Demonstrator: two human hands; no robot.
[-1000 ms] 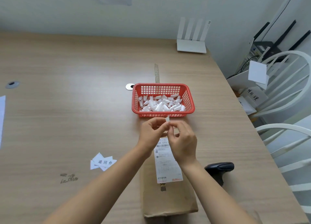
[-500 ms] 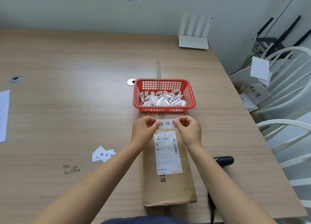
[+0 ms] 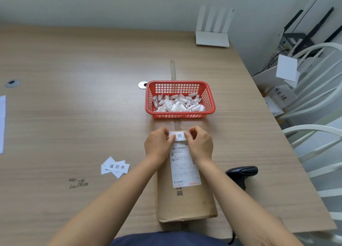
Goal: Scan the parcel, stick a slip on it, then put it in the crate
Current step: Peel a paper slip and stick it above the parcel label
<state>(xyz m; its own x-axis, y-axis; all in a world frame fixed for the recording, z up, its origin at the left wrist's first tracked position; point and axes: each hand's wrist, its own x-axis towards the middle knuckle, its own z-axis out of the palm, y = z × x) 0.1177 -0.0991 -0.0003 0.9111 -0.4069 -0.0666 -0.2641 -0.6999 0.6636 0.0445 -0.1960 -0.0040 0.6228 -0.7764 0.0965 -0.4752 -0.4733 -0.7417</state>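
A long brown paper parcel (image 3: 187, 199) lies on the table in front of me, with a white shipping label (image 3: 185, 168) on its top. At its far end both hands pinch a small white slip (image 3: 179, 135) printed with black characters, held flat against the parcel just above the label. My left hand (image 3: 159, 144) holds the slip's left end and my right hand (image 3: 200, 144) its right end. A black barcode scanner (image 3: 242, 173) lies on the table to the right of the parcel.
A red plastic basket (image 3: 149, 97) holding several white paper scraps stands just beyond the parcel, on a clear ruler (image 3: 173, 68). More printed slips (image 3: 115, 167) lie at the left. A white router (image 3: 212, 39) sits at the back. White chairs (image 3: 314, 90) stand beyond the table's right edge.
My hands came apart from over the basket's front, spread the slip out flat and brought it down onto the far end of the parcel.
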